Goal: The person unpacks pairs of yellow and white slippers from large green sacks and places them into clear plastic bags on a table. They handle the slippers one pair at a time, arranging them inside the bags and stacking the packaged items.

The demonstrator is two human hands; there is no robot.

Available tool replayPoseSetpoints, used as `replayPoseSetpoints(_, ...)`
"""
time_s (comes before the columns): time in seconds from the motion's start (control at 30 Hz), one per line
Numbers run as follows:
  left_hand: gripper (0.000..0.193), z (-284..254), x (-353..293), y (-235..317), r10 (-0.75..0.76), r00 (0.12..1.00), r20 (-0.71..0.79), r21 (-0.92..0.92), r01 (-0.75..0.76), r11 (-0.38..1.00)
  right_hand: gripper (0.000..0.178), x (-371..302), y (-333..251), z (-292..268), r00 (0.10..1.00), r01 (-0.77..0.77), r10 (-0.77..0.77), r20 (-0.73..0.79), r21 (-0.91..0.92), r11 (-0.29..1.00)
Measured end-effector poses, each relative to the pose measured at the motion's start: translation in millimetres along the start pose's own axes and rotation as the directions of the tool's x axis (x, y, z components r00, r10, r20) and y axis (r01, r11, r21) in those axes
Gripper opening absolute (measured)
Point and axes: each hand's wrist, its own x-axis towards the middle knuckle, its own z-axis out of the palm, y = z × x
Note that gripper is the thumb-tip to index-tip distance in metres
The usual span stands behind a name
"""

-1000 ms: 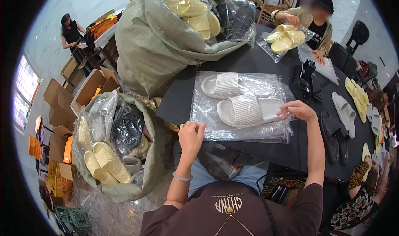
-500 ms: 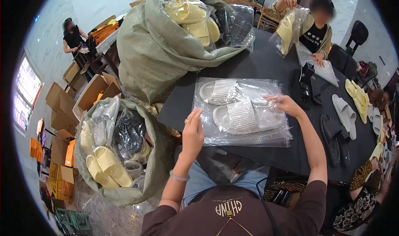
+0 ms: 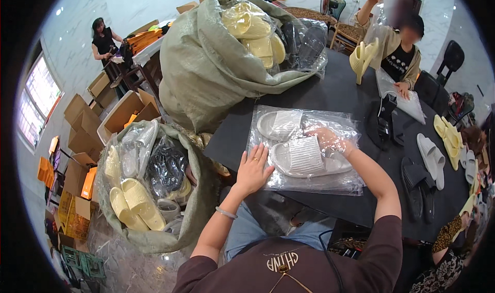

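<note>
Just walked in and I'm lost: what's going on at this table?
The person's left hand rests on the near left part of a clear bag with pale slippers; the right hand is at them, seemingly inside the bag. Across the table, a co-worker holds up bagged yellow slippers.

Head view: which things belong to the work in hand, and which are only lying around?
Likely in the job:
left hand
right hand
pale slippers
clear plastic bag
yellow slippers in the lower sack

Seemingly just lying about:
black chair
fan
green crate
</note>
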Motion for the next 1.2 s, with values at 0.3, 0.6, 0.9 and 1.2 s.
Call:
replayPoseSetpoints(0.3, 0.069, -1.8, 6.8, 2.6, 0.012, 1.0, -0.024, -0.058, -0.013, 0.998, 0.031, -46.8, 66.0, -23.4, 0.997, 0.016, -0.035, -0.073, -0.241, 0.97)
replayPoseSetpoints(0.6, 0.092, -11.5, 2.6, 2.2, -0.005, 0.999, 0.048, -0.053, 0.008, 0.999, 0.026, -173.2, -21.1, -157.5, 0.948, -0.295, 0.127, -0.291, -0.664, 0.687)
replayPoseSetpoints(0.9, 0.054, -33.9, 24.6, 3.2, 0.017, 0.993, -0.118, -0.168, -0.037, 0.985, 0.034, -165.0, -80.8, -193.0, 0.436, -0.068, 0.418, -0.797, 0.434, 0.898)
replayPoseSetpoints(1.2, 0.049, 2.1, 48.9, -21.9, 0.069, 0.996, 0.065, 0.216, -0.081, 0.973, 0.019, -10.5, -132.2, -38.0, 0.826, 0.023, 0.179, -0.535, 0.349, 0.937)
